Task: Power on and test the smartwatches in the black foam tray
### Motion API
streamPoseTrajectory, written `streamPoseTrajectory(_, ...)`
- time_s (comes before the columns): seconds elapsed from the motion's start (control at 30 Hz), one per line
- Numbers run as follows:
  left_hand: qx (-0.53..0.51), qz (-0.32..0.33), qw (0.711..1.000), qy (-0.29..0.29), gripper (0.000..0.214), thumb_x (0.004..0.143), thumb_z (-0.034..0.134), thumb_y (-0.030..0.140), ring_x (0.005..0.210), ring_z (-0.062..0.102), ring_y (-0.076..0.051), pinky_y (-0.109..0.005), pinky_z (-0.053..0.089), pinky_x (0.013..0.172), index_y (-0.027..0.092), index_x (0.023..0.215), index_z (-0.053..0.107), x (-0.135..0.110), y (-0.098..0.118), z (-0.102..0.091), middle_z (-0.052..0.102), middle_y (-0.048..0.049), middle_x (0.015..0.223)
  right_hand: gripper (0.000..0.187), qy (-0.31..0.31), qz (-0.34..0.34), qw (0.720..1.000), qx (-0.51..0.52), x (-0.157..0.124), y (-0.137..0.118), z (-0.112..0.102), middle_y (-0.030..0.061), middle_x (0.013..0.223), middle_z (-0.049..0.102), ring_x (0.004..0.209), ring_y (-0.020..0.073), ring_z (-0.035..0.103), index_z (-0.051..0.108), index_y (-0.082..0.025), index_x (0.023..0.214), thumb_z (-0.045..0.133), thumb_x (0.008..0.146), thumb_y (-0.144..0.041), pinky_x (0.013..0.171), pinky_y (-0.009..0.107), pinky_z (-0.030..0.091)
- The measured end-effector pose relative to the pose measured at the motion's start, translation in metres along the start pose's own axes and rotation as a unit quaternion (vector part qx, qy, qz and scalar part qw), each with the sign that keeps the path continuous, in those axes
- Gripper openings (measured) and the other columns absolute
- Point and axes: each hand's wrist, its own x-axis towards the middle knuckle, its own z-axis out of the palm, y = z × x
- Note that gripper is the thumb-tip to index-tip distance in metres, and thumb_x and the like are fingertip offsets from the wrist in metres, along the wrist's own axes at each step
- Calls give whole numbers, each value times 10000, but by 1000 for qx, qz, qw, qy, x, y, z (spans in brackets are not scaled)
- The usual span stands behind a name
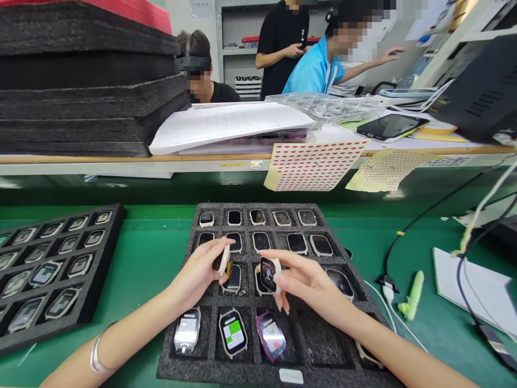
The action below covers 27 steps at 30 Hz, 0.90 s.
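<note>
My left hand (205, 264) is closed on a smartwatch case (221, 261) without a strap, held edge-on above the foam tray (169, 353); a small amber strip shows beside it. In my right hand (301, 275), thumb and fingers grip a white-rimmed smartwatch (269, 274) whose dark screen is lit with a small picture. Under both hands, rows of strapless watches lie in the tray's square pockets. Along the near row are a watch with a green and white screen (233, 333), a purple-rimmed watch (270, 335) and a silvery one (187, 330).
Another foam tray of watches (95, 280) lies to the left. Cables (388, 269), a green pen-like object (414, 296) and white paper (472, 291) are on the right. A shelf above carries stacked black foam (89, 97), papers (234, 126) and a phone (391, 127). Several people are beyond.
</note>
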Motion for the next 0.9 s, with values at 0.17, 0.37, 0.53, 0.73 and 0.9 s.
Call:
streamPoseTrajectory(0.17,147,44,988,-12,385,791,655,256,499,456,-78,-219,376,510,153,1149,558,1,-7,-3,481,54,672,455,-6,10,1000,-10,1,2,-4,19,633,666,519,125,611,503,-141,1293,627,893,-319,511,227,503)
streamPoseTrajectory(0.37,342,150,927,17,331,814,543,176,559,492,-112,-236,395,574,199,1143,537,-4,-9,-3,508,53,692,425,-20,3,1000,8,3,5,-6,19,639,663,521,125,617,513,-160,1286,625,901,-303,505,221,514)
streamPoseTrajectory(0.53,409,197,890,44,326,774,590,177,725,574,-174,-271,430,680,215,1097,563,-12,-13,2,606,14,798,418,0,9,995,97,4,0,0,17,754,629,579,120,629,533,-180,1270,652,880,-272,479,188,505)
streamPoseTrajectory(0.73,333,162,928,33,417,769,631,224,574,563,-145,-267,446,564,220,1173,527,-10,-21,3,592,16,807,386,-39,55,985,161,6,-1,0,48,793,634,674,164,668,503,-178,1291,587,924,-262,531,216,528)
streamPoseTrajectory(0.9,355,195,913,39,346,761,599,156,766,583,-176,-280,454,716,201,1100,556,-9,-23,1,612,-10,879,398,-27,41,987,152,7,0,0,81,984,636,659,134,657,524,-208,1284,624,900,-233,500,190,516)
